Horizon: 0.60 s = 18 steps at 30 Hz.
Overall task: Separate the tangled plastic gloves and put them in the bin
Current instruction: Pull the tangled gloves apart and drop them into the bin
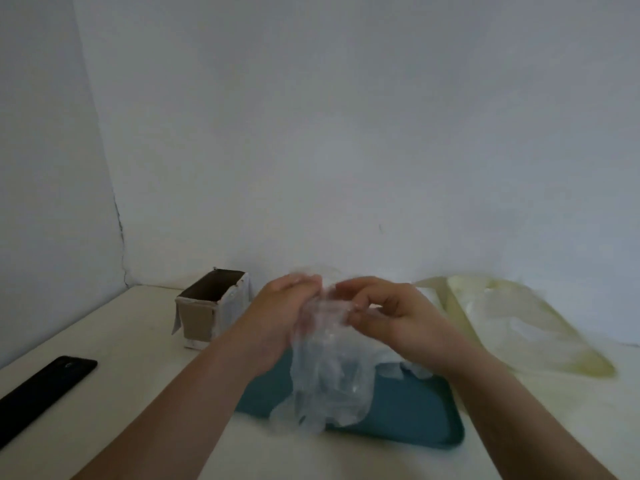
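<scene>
A clear plastic glove [329,375] hangs between my two hands above a teal tray [415,420]. My left hand [277,313] grips its upper left edge. My right hand [391,313] pinches its upper right edge, fingers curled. More crumpled clear gloves [412,368] lie on the tray behind my right wrist. A small cardboard bin [211,306], open at the top with a dark inside, stands to the left of my left hand.
A black flat phone-like object [41,393] lies at the left edge of the white table. A yellowish plastic bag or sheet [526,323] lies at the right by the wall. The wall stands close behind the bin and tray.
</scene>
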Each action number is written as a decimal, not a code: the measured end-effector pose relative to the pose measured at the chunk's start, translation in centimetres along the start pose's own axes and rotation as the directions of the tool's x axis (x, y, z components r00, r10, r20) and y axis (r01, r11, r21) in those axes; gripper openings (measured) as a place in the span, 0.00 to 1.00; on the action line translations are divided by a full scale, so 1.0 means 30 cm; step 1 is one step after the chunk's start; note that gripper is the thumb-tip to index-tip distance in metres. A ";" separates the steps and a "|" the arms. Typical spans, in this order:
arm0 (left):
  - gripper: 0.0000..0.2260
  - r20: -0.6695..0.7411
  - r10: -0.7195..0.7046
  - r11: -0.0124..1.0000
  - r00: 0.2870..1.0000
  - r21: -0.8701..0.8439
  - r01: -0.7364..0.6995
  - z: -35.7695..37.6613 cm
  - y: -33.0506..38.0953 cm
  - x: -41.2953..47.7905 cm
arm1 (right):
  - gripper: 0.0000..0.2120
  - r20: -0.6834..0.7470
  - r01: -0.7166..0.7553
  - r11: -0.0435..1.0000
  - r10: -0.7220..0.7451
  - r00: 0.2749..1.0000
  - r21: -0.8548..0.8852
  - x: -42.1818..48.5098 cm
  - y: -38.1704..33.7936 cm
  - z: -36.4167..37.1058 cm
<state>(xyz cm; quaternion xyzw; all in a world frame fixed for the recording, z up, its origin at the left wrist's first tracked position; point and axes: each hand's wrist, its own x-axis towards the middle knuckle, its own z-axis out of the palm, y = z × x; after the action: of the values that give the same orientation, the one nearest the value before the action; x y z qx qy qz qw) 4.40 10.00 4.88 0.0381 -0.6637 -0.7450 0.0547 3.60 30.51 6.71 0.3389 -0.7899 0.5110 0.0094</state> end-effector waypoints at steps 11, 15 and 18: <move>0.10 0.136 -0.079 0.997 0.987 0.022 0.077 0.303 0.069 0.022 | 0.04 -0.377 -0.326 0.945 0.300 0.876 -0.007 -0.068 -0.024 -0.388; 0.11 0.176 -0.091 0.995 0.980 -0.028 0.098 0.397 0.090 0.073 | 0.06 -0.450 -0.404 0.895 0.286 0.846 -0.189 -0.089 -0.010 -0.550; 0.12 0.174 -0.108 0.988 0.979 -0.093 0.125 0.424 0.114 0.116 | 0.05 -0.465 -0.472 0.783 0.268 0.844 -0.406 -0.083 0.043 -0.628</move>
<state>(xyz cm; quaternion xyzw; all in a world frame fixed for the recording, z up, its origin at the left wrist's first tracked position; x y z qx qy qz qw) -0.58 21.67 9.82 0.0109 -0.6231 -0.7809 -0.0435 -1.41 47.46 13.78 0.0531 -0.9295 0.3332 0.1491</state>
